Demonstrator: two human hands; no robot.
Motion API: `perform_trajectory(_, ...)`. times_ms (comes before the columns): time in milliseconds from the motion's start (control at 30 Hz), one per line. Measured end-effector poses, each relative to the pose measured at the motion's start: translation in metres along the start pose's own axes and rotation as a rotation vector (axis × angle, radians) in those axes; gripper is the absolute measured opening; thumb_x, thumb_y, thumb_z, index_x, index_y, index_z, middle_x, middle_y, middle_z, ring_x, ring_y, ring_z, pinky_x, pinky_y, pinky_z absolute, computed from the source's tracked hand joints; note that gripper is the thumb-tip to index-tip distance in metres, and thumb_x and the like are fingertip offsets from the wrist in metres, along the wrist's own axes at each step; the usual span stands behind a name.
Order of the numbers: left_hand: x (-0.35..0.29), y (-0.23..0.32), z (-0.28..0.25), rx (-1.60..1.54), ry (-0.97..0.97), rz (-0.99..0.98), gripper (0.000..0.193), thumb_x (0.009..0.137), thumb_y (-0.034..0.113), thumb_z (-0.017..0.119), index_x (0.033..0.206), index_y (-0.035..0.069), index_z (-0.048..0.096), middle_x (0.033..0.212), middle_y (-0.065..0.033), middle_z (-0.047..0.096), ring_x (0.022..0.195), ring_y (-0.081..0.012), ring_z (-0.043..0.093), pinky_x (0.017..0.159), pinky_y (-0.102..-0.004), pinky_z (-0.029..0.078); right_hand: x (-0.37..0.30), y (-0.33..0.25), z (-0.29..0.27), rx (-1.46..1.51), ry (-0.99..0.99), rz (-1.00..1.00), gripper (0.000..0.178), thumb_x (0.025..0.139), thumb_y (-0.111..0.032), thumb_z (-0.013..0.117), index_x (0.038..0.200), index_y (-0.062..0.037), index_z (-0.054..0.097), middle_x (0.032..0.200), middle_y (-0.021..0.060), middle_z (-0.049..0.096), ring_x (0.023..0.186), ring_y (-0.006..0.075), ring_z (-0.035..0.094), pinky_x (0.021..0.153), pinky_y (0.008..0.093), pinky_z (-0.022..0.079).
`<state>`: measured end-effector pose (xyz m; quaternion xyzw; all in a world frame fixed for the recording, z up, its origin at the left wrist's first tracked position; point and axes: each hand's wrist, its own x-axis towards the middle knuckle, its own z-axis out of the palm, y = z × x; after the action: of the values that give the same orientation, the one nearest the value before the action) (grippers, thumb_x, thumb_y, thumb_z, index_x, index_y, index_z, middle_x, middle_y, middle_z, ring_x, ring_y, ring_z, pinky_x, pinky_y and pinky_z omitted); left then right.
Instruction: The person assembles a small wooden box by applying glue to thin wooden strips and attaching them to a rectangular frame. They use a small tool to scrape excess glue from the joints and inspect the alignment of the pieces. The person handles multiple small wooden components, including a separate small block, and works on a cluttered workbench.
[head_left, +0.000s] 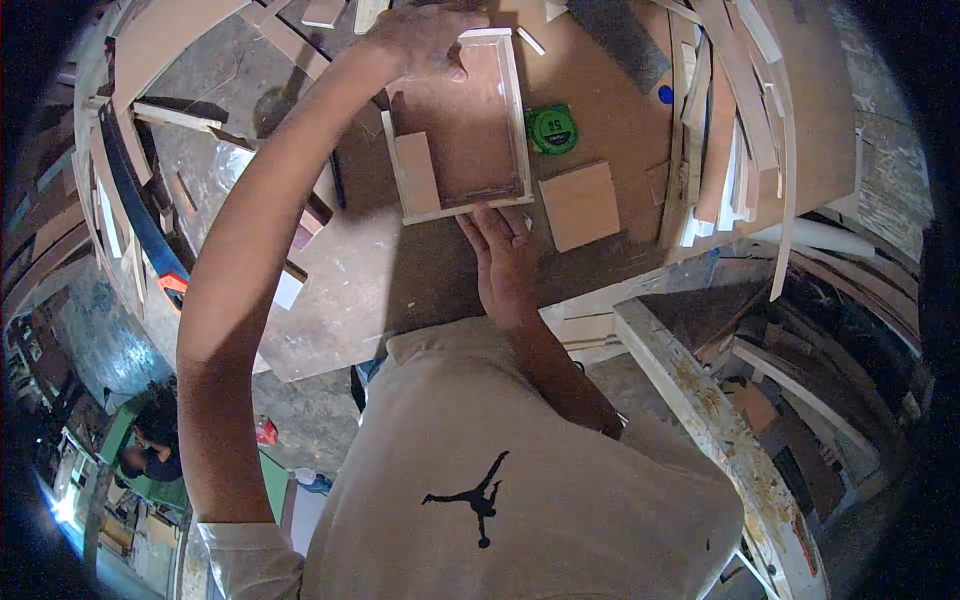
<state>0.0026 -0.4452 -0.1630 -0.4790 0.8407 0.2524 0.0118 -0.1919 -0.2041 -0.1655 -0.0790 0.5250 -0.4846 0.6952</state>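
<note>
A shallow wooden box (468, 140) with thin pale walls and a brown floor lies on the workbench in front of me. My left hand (425, 45) reaches across to its far left corner and is closed over the wall there, with the thumb inside. At the near wall, my right hand (507, 262) holds the box from below with its fingertips against the edge. A small rectangular wood piece (417, 172) stands inside along the left wall. Right of the box lie a green tape measure (552, 130) and a squarish plywood piece (580, 207).
A handsaw (140, 205) with an orange-and-black handle lies at the left edge of the bench (345, 300). Wood strips (725, 130) are piled on the right. Offcuts lie at the far side. Another person (155, 455) sits at the lower left, away from the bench.
</note>
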Motion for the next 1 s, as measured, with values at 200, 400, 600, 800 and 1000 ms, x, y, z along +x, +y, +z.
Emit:
perform_trajectory(200, 0.001, -0.011, 0.013, 0.075, 0.055, 0.005, 0.086, 0.075, 0.055, 0.072, 0.144, 0.015, 0.044, 0.128, -0.0184, 0.061, 0.119, -0.0368, 0.057, 0.099, -0.0520, 0.046, -0.001, -0.006, 0.003, -0.020, -0.034, -0.025, 0.028, 0.094, -0.008, 0.064, 0.120, 0.0011, 0.057, 0.118, 0.0099, 0.062, 0.111, 0.0201, 0.062, 0.103, 0.0392, 0.052)
perform_trajectory(400, 0.005, 0.000, -0.001, 0.079, -0.081, -0.058, 0.084, 0.074, 0.054, 0.073, 0.144, 0.017, 0.044, 0.127, -0.0178, 0.061, 0.119, -0.0375, 0.057, 0.100, -0.0527, 0.046, -0.001, -0.004, 0.003, -0.005, -0.026, -0.023, 0.029, 0.094, -0.009, 0.064, 0.120, 0.0017, 0.056, 0.117, 0.0101, 0.062, 0.111, 0.0210, 0.062, 0.103, 0.0396, 0.052)
perform_trajectory(600, 0.000, -0.006, 0.009, 0.042, 0.064, -0.012, 0.073, 0.075, 0.046, 0.075, 0.138, 0.020, 0.048, 0.123, -0.0156, 0.064, 0.116, -0.0376, 0.059, 0.098, -0.0523, 0.047, 0.003, 0.010, -0.013, -0.270, -0.057, -0.161, 0.030, 0.096, -0.009, 0.062, 0.123, 0.0011, 0.055, 0.120, 0.0099, 0.060, 0.114, 0.0212, 0.060, 0.103, 0.0386, 0.053)
perform_trajectory(800, 0.000, -0.002, 0.002, -0.018, 0.037, -0.006, 0.070, 0.074, 0.042, 0.077, 0.135, 0.022, 0.050, 0.121, -0.0144, 0.065, 0.116, -0.0372, 0.060, 0.097, -0.0524, 0.047, -0.009, 0.012, 0.006, -0.186, -0.155, -0.086, 0.035, 0.094, -0.008, 0.065, 0.125, 0.0011, 0.053, 0.124, 0.0095, 0.058, 0.122, 0.0205, 0.054, 0.106, 0.0350, 0.048)
perform_trajectory(1000, 0.001, 0.003, 0.004, 0.037, 0.065, -0.020, 0.068, 0.072, 0.041, 0.078, 0.132, 0.022, 0.052, 0.115, -0.0154, 0.067, 0.112, -0.0372, 0.061, 0.097, -0.0511, 0.048, -0.008, 0.034, 0.027, -0.086, -0.154, 0.147, 0.041, 0.087, -0.012, 0.074, 0.121, -0.0007, 0.055, 0.117, 0.0098, 0.062, 0.113, 0.0186, 0.058, 0.101, 0.0318, 0.046)
